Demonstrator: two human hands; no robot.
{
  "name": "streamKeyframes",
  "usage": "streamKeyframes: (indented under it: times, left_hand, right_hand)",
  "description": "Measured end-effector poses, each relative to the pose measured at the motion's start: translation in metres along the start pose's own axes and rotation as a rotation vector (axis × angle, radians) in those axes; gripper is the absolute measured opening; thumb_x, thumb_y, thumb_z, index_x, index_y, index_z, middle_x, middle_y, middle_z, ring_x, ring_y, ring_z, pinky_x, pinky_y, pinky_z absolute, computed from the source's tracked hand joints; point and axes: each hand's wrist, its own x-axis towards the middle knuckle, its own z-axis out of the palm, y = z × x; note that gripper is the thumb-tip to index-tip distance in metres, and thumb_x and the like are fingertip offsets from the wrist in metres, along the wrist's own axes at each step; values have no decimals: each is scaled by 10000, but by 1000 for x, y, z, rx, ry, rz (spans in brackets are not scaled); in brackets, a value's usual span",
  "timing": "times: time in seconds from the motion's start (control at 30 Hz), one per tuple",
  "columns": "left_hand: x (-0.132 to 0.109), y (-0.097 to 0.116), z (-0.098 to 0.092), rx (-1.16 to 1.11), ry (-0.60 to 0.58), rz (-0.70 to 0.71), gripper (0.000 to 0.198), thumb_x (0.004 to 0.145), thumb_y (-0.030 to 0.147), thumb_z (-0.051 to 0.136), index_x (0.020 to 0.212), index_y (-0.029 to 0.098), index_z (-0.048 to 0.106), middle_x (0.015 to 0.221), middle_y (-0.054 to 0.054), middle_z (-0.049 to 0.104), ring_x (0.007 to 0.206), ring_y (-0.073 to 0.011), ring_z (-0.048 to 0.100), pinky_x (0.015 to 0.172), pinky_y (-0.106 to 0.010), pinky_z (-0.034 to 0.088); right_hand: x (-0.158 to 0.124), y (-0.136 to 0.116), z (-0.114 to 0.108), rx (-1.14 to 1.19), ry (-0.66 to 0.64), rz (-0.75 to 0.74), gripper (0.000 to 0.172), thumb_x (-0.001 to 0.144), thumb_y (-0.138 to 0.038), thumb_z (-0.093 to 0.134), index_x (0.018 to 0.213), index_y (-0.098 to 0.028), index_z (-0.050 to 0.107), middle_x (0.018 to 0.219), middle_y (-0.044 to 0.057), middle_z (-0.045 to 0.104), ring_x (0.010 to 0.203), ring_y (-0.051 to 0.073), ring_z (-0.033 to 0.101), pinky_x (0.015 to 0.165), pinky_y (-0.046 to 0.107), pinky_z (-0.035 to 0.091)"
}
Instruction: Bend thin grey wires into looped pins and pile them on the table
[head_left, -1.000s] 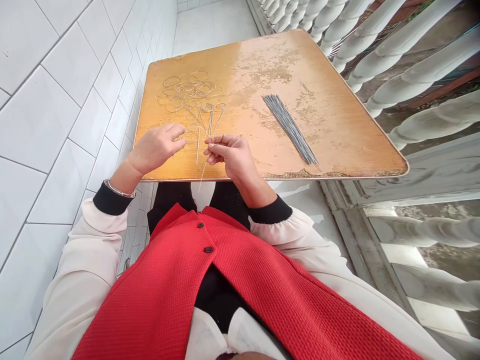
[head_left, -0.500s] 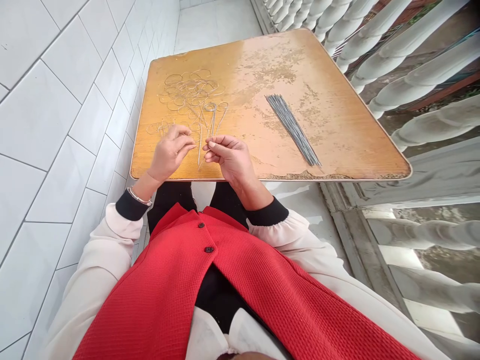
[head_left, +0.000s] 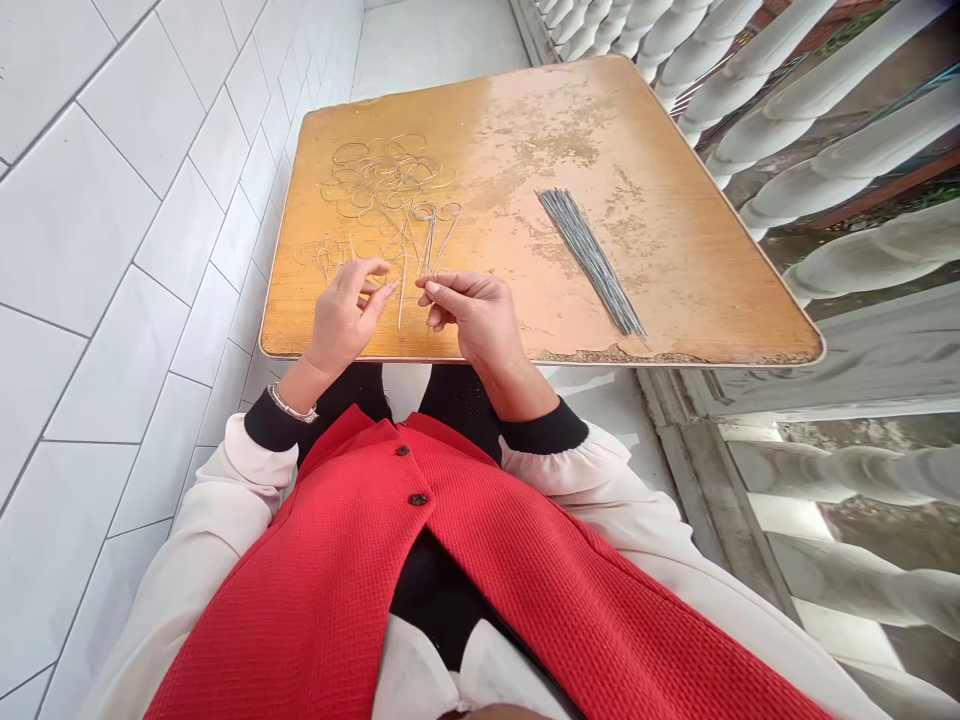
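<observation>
My right hand [head_left: 480, 310] is closed in a pinch, thumb against forefinger, on a thin metal wire [head_left: 430, 240] that rises from the fingertips to a round loop. To its left, my left hand [head_left: 345, 312] is held over the near edge of the table with thumb and fingers apart and nothing visible between them. Between the two hands a straight wire end [head_left: 402, 300] points toward me. A tangle of bent, looped wires [head_left: 386, 180] lies just beyond my hands. Further looped wires [head_left: 322, 250] lie partly hidden behind my left hand.
A bundle of straight grey wires [head_left: 592, 262] lies slanted on the right half of the worn wooden table [head_left: 712, 290]. White tiled wall [head_left: 112, 240] closes in on the left. Along the right runs a white balustrade [head_left: 825, 140].
My left hand has shifted a little right and its fingers have spread apart. My right hand has moved slightly right, still pinching the wire.
</observation>
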Motion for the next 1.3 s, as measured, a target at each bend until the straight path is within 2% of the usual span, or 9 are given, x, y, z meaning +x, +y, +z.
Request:
streamKeyframes:
  times: [0.1,0.2,0.3,0.43,0.57,0.7,0.9,1.1,1.3]
  left_hand:
    - [4,3,-1,-16,28,-53,227,1003,344,570,1202,259,635,1049,-24,736,798,-98,702,717,-219,534]
    - [8,5,-2,-11,-3,-46,199,1016,349,538,1067,234,692,943,-22,748,817,-116,709,744,-238,537]
    - [9,8,-3,12,-10,-30,208,1007,361,557,951,220,700,858,-17,737,802,-117,699,756,-244,521]
    - [9,8,-2,58,-6,-10,194,988,341,587,872,214,675,801,0,718,725,-103,656,713,-242,479]
    - [6,7,5,104,25,-3,196,988,309,575,839,206,651,768,10,703,679,-92,620,666,-235,441]
    - [4,7,13,145,98,-7,202,990,308,571,827,206,632,757,9,692,660,-94,611,660,-243,432]
    - [4,4,18,59,79,-46,228,1004,388,561,869,222,641,764,17,686,671,-92,632,660,-234,462]
    - [5,1,17,-12,94,-123,223,1003,397,563,888,227,649,677,48,624,608,-68,605,627,-207,472]
    - [9,8,14,-120,112,-239,162,966,340,630,860,219,647,680,59,638,588,-49,603,596,-178,482]
  right_hand:
    - [-1,0,1,-112,-20,-26,191,732,-311,828,792,-141,764,632,-4,671,418,50,521,408,184,403]
    - [1,3,1,-267,-19,-94,221,808,-348,771,881,-139,763,641,-5,661,415,53,491,418,202,385]
    - [6,4,-1,-495,-9,-265,210,876,-356,706,938,-160,751,648,-4,645,474,84,515,498,236,425]
    - [10,4,-2,-832,-11,-555,191,941,-318,606,848,-185,705,743,41,675,691,156,615,679,292,470]
    - [11,13,2,-1002,80,-702,246,988,-310,503,821,-191,639,766,54,659,712,165,595,675,297,435]
    - [15,27,6,-1038,208,-766,275,1006,-319,450,794,-204,582,735,42,622,678,154,560,638,289,409]
    - [16,30,8,-889,206,-703,316,1014,-414,471,799,-210,582,738,37,629,703,161,600,686,306,472]
    - [6,16,3,-506,32,-388,410,945,-582,587,876,-190,687,696,7,652,566,107,596,554,237,484]
    - [-2,5,0,-309,-18,-190,332,857,-486,746,816,-157,724,682,8,680,513,66,562,479,188,450]
